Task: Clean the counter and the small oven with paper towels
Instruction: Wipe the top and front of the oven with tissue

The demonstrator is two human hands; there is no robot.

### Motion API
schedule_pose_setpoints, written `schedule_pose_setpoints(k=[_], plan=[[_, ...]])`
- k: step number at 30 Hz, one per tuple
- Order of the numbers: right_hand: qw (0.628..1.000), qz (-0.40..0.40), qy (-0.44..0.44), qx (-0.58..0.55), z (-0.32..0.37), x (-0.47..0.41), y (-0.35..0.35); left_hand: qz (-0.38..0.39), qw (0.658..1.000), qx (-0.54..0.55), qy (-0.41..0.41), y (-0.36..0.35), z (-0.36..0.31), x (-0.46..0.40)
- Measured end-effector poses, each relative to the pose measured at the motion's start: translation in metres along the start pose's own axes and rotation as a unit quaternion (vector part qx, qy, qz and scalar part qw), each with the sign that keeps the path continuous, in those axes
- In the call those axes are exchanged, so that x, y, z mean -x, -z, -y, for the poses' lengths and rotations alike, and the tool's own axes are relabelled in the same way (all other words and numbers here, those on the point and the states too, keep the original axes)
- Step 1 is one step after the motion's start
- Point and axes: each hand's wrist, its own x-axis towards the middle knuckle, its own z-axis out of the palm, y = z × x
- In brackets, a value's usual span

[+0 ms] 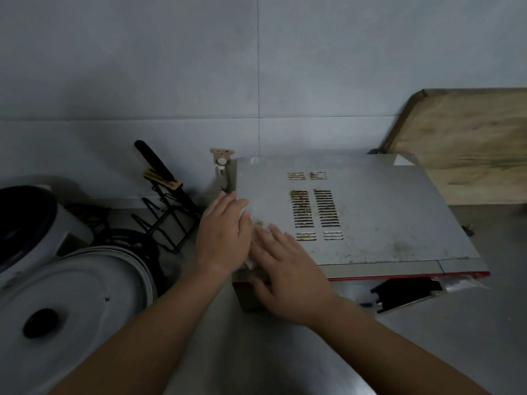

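The small oven [376,212] stands on the steel counter [456,337], its grey top with rusty vent slots facing me and a red front edge below. Both my hands lie flat on the oven's left front corner. My left hand [225,235] presses down at the left edge. My right hand [288,272] lies beside it over the corner. A crumpled paper towel [254,232] shows between and under the two hands, mostly hidden. Brown specks dot the oven top near its front edge.
A white pot lid with a black knob [71,312] lies at the left, a white cooker [31,226] behind it. A black wire rack with a knife [168,201] stands by the wall. A wooden board [467,143] leans at the back right.
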Motion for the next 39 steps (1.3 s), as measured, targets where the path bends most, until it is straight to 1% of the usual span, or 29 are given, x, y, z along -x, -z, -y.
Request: schedule_pose_setpoints(k=[3,5,7,9,11,13,15,17,21,24,26,27,29,31,33,34,37,39], plan=[[1.0,0.022,0.001,0.013,0.017,-0.011,-0.009,-0.044,0.999,0.024,0.009,0.002,0.005,0.007],[0.998,0.051,-0.013,0.027,0.02,-0.02,-0.015,-0.071,0.995,0.052,0.047,0.007,0.015,0.009],[0.997,0.07,-0.019,0.035,0.018,-0.032,-0.016,-0.108,0.986,0.073,0.102,0.01,0.029,0.012],[0.996,0.082,-0.02,0.042,0.013,-0.047,-0.013,-0.122,0.978,0.068,0.156,0.008,0.047,0.024],[0.995,0.087,-0.02,0.054,0.004,-0.065,-0.007,-0.089,0.981,0.028,0.168,-0.003,0.067,0.045],[0.993,0.098,-0.025,0.062,-0.006,-0.083,-0.002,-0.033,0.987,-0.063,0.145,-0.023,0.092,0.071],[0.992,0.101,-0.037,0.069,-0.014,-0.1,0.001,0.031,0.979,-0.131,0.15,-0.04,0.116,0.098],[0.991,0.098,-0.055,0.074,-0.022,-0.117,0.002,0.107,0.964,-0.165,0.179,-0.054,0.134,0.124],[0.989,0.086,-0.091,0.079,-0.03,-0.144,0.001,0.187,0.944,-0.189,0.193,-0.083,0.161,0.159],[0.986,0.087,-0.12,0.071,-0.04,-0.168,-0.001,0.195,0.947,-0.196,0.162,-0.103,0.167,0.169],[0.983,0.107,-0.112,0.099,-0.045,-0.175,-0.002,0.213,0.946,-0.194,0.15,-0.115,0.172,0.171],[0.981,0.116,-0.105,0.11,-0.045,-0.175,-0.005,0.223,0.943,-0.192,0.154,-0.123,0.179,0.173],[0.984,0.096,-0.121,0.09,-0.04,-0.163,-0.008,0.25,0.934,-0.186,0.176,-0.133,0.193,0.177],[0.988,0.076,-0.112,0.077,-0.024,-0.135,-0.006,0.261,0.93,-0.17,0.195,-0.14,0.207,0.181],[0.991,0.073,-0.077,0.08,-0.005,-0.099,-0.006,0.249,0.933,-0.164,0.201,-0.147,0.215,0.183],[0.992,0.075,-0.063,0.078,0.003,-0.079,-0.006,0.23,0.938,-0.167,0.197,-0.151,0.216,0.183],[0.989,0.108,-0.055,0.089,0.018,-0.025,-0.011,0.205,0.942,-0.177,0.2,-0.161,0.218,0.185],[0.988,0.12,-0.042,0.089,0.019,-0.005,-0.015,0.19,0.942,-0.192,0.199,-0.166,0.22,0.186]])
